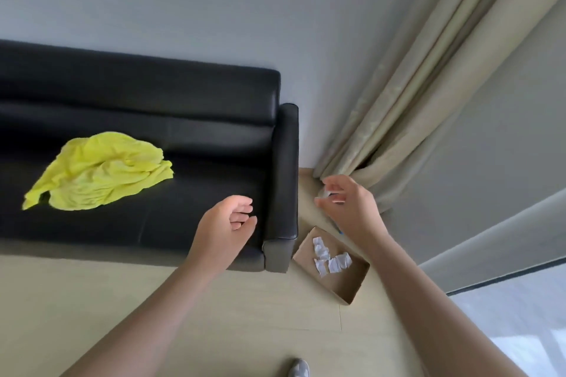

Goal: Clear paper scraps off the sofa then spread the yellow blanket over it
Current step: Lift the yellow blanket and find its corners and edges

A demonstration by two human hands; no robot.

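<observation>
A black leather sofa (190, 131) stands against the wall. On the left part of its seat lies the crumpled yellow blanket (101, 171). I see no paper on the visible seat. My left hand (229, 220) hovers over the seat's right end, its fingers loosely curled around nothing. To the right of the armrest, my right hand (346, 202) hangs above the floor and pinches what looks like a small pale paper scrap (326, 193) at its fingertips. Below that hand an open cardboard box (352, 291) sits on the floor, with several white paper scraps (332, 259) inside.
Beige curtains (413, 95) hang right of the sofa and reach the floor behind my right hand. Pale wooden floor (153, 300) runs in front of the sofa. My shoe (298, 367) shows at the bottom edge. A bright window (520, 330) is at the lower right.
</observation>
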